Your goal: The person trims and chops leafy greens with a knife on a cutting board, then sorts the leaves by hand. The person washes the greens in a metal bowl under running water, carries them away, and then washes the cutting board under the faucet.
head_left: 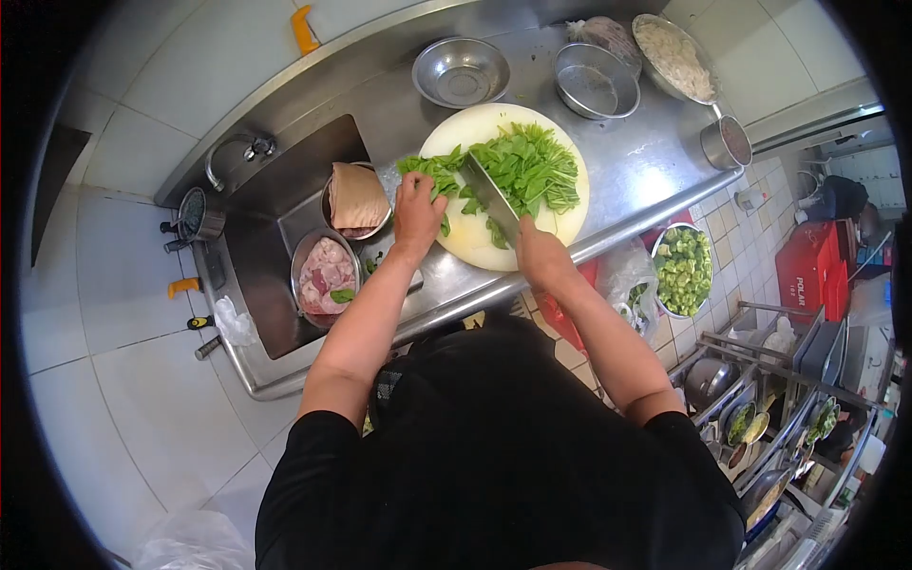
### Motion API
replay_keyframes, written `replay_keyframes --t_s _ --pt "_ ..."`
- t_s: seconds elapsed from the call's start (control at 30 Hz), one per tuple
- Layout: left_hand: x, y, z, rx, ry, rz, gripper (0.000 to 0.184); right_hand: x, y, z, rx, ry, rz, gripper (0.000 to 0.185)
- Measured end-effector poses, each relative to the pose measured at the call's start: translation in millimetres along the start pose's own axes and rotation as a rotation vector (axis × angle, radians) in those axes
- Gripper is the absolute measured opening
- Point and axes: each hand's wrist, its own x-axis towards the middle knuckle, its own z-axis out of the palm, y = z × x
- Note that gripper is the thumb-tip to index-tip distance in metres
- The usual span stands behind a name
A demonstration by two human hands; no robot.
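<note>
On a round white cutting board [463, 241] lies a pile of leafy greens [532, 161], with a smaller bunch at its left edge. My right hand [541, 255] is closed around the handle of a wide cleaver [491, 199], whose blade stands between the pile and the smaller bunch. Over that bunch, at the board's left edge, my left hand [416, 214] has its fingers curled onto the leaves. Loose leaves lie on the board around the blade.
Behind the board stand two metal bowls [461, 72] [597, 82]. The sink [256, 228] at left holds bowls of raw meat [328, 275]. A bowl of chopped green vegetables [682, 270] is at lower right, near a metal rack [760, 351]. A person [841, 198] is at far right.
</note>
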Motion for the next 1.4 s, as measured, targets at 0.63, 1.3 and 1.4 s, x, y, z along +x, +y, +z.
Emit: replay_keyframes --t_s 0.63,1.3,1.4 --pt "9.9 -92.2 -2.2 -0.072 0.143 -0.428 0.031 -8.6 -45.7 -7.8 0.054 0.252 -0.152 0.015" --pt "-15.8 -7.9 12.9 -0.065 -0.076 0.192 0.027 23.7 -38.3 23.3 -0.116 0.127 -0.086 0.013" --pt "-5.9 -13.8 15.7 -0.071 -0.094 0.197 0.022 11.4 -25.1 15.7 -0.107 0.039 -0.049 0.015"
